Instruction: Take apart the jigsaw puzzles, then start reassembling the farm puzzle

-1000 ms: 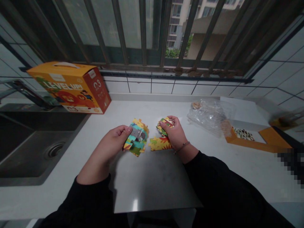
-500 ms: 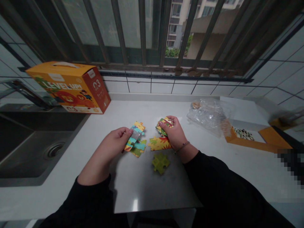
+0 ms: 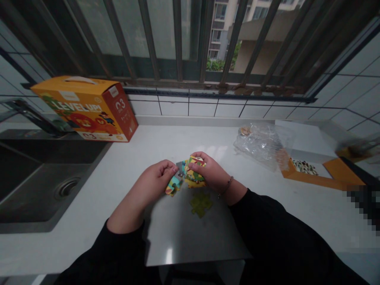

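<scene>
My left hand (image 3: pixel 154 182) pinches a teal and grey puzzle piece (image 3: pixel 175 183) above a grey mat (image 3: pixel 190 233) on the white counter. My right hand (image 3: pixel 212 174) grips a small stack of colourful puzzle pieces (image 3: pixel 193 170), held against the left hand's piece so the two meet between my hands. A green puzzle piece (image 3: pixel 201 204) lies loose on the mat just below my hands. Both sleeves are black, and a thin bracelet sits on my right wrist.
An orange puzzle box (image 3: pixel 86 109) stands at the back left by a sink (image 3: pixel 44 186) with a tap. A crumpled clear plastic bag (image 3: pixel 264 144) and an orange box tray (image 3: pixel 314 172) lie at the right. A barred window runs behind.
My hands have come together, bringing the held pieces into contact. The pieces that lay between them are no longer on the mat. A green piece has appeared on the mat since one second ago.
</scene>
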`<action>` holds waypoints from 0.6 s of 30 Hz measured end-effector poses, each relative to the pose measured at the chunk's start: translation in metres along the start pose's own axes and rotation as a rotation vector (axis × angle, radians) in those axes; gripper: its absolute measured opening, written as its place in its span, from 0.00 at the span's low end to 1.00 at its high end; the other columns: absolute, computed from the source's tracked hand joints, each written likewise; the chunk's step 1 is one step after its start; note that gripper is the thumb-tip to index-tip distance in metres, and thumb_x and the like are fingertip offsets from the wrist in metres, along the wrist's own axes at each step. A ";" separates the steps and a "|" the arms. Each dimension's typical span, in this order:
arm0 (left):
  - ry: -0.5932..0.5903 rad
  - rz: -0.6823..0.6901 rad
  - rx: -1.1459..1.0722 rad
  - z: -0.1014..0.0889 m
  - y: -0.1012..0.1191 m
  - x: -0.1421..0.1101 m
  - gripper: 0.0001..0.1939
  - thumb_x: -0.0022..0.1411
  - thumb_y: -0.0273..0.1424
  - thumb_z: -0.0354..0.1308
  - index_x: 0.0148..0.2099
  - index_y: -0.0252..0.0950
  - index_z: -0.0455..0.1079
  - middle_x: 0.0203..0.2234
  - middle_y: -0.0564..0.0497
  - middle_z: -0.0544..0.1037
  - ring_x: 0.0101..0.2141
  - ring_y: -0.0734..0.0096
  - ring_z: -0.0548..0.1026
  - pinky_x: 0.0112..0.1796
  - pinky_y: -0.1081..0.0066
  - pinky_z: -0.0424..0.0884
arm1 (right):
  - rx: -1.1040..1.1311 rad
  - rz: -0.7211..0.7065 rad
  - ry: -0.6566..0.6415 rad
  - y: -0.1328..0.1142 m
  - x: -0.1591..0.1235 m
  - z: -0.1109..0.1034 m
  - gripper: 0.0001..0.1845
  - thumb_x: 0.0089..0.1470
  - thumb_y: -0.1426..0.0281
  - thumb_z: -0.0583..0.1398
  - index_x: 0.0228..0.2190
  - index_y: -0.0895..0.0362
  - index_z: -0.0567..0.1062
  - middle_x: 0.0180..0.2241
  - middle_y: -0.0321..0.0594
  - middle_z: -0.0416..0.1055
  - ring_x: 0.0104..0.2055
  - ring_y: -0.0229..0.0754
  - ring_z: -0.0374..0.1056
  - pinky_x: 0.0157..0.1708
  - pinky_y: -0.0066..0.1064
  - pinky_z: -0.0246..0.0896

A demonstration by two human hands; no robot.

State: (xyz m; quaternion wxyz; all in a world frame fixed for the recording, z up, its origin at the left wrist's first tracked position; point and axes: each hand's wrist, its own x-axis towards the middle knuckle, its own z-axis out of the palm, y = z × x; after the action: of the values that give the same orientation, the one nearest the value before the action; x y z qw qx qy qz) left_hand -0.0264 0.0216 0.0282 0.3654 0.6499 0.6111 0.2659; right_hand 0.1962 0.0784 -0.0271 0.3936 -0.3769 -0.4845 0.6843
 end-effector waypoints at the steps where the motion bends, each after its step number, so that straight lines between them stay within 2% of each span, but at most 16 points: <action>1: 0.048 -0.028 -0.016 -0.002 -0.003 0.001 0.19 0.71 0.49 0.54 0.39 0.40 0.73 0.26 0.54 0.76 0.27 0.66 0.72 0.30 0.68 0.65 | 0.012 -0.004 0.039 0.000 0.001 -0.001 0.35 0.46 0.53 0.79 0.49 0.51 0.72 0.36 0.36 0.80 0.33 0.40 0.76 0.34 0.32 0.72; 3: 0.177 -0.072 -0.008 -0.007 -0.008 0.004 0.18 0.71 0.49 0.53 0.42 0.40 0.74 0.27 0.53 0.77 0.28 0.65 0.74 0.30 0.67 0.67 | 0.070 0.000 0.069 -0.001 0.002 -0.002 0.36 0.46 0.52 0.79 0.49 0.51 0.72 0.36 0.35 0.80 0.32 0.40 0.76 0.34 0.33 0.73; 6: 0.303 -0.067 0.054 -0.008 -0.014 0.007 0.17 0.69 0.45 0.55 0.48 0.39 0.75 0.32 0.50 0.81 0.33 0.62 0.78 0.34 0.65 0.70 | 0.167 0.016 -0.008 -0.003 0.001 0.000 0.38 0.45 0.53 0.80 0.52 0.51 0.73 0.37 0.36 0.80 0.34 0.40 0.77 0.37 0.33 0.74; 7: 0.296 -0.057 0.064 -0.007 -0.014 0.007 0.18 0.69 0.44 0.56 0.52 0.38 0.75 0.33 0.50 0.81 0.34 0.61 0.78 0.35 0.64 0.71 | 0.169 0.012 -0.039 -0.004 -0.001 0.001 0.38 0.45 0.53 0.80 0.53 0.51 0.74 0.38 0.36 0.80 0.35 0.40 0.77 0.39 0.33 0.74; 9: 0.209 -0.018 0.022 -0.002 -0.013 0.006 0.20 0.69 0.41 0.56 0.59 0.39 0.73 0.35 0.49 0.82 0.35 0.60 0.80 0.37 0.63 0.74 | 0.127 -0.007 -0.080 -0.006 -0.003 0.004 0.39 0.45 0.53 0.80 0.55 0.52 0.75 0.39 0.37 0.80 0.37 0.40 0.77 0.40 0.34 0.74; 13: 0.019 0.113 -0.188 0.007 -0.007 0.000 0.23 0.71 0.40 0.57 0.65 0.43 0.69 0.45 0.45 0.84 0.45 0.58 0.83 0.46 0.59 0.78 | 0.005 -0.034 -0.060 -0.007 -0.004 0.006 0.38 0.45 0.53 0.80 0.54 0.52 0.77 0.41 0.38 0.81 0.39 0.41 0.77 0.42 0.35 0.74; 16: -0.040 0.144 -0.278 0.010 -0.004 -0.003 0.27 0.73 0.40 0.56 0.71 0.43 0.63 0.47 0.45 0.84 0.47 0.58 0.83 0.48 0.58 0.79 | -0.013 -0.032 -0.051 -0.007 -0.003 0.005 0.36 0.45 0.51 0.79 0.50 0.53 0.78 0.41 0.39 0.81 0.39 0.42 0.78 0.43 0.35 0.74; 18: -0.031 0.147 -0.254 0.009 -0.004 -0.003 0.30 0.74 0.40 0.56 0.73 0.42 0.59 0.49 0.43 0.83 0.46 0.59 0.82 0.48 0.58 0.79 | -0.010 -0.022 -0.058 -0.006 -0.002 0.005 0.34 0.44 0.52 0.80 0.48 0.53 0.78 0.41 0.39 0.82 0.39 0.42 0.78 0.42 0.35 0.74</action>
State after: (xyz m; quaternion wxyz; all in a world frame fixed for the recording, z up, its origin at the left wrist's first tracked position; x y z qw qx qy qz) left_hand -0.0224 0.0172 0.0196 0.4338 0.6453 0.5177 0.3569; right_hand 0.1935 0.0759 -0.0198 0.3851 -0.3534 -0.5032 0.6882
